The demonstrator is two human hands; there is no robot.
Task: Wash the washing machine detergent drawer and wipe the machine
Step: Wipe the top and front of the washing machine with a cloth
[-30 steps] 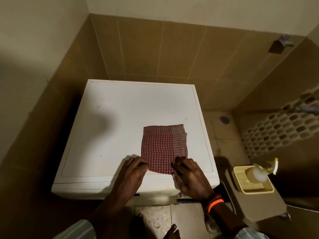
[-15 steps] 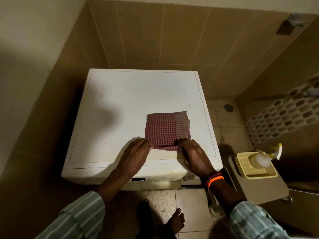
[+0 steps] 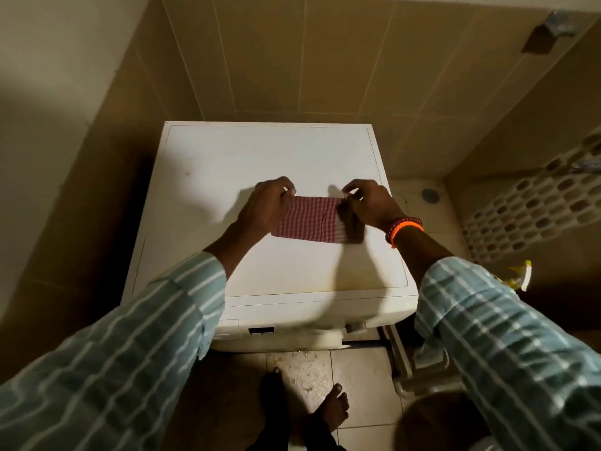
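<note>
Standing barefoot, 1 foot (image 3: 331, 406) on the tiled floor (image 3: 309, 372) before the white washing machine (image 3: 227, 164). Pinching the far corners of the folded red checked cloth (image 3: 309, 221), left hand (image 3: 265, 206) on 1 corner, right hand (image 3: 369, 203) on the other, cloth lying on the machine's top. Beyond, brown wall tiles (image 3: 292, 60).

You face tan wall tiles (image 3: 292, 60) in dim light; floor tiles (image 3: 357, 379) lie below, with a drain (image 3: 430, 195) at right.
</note>
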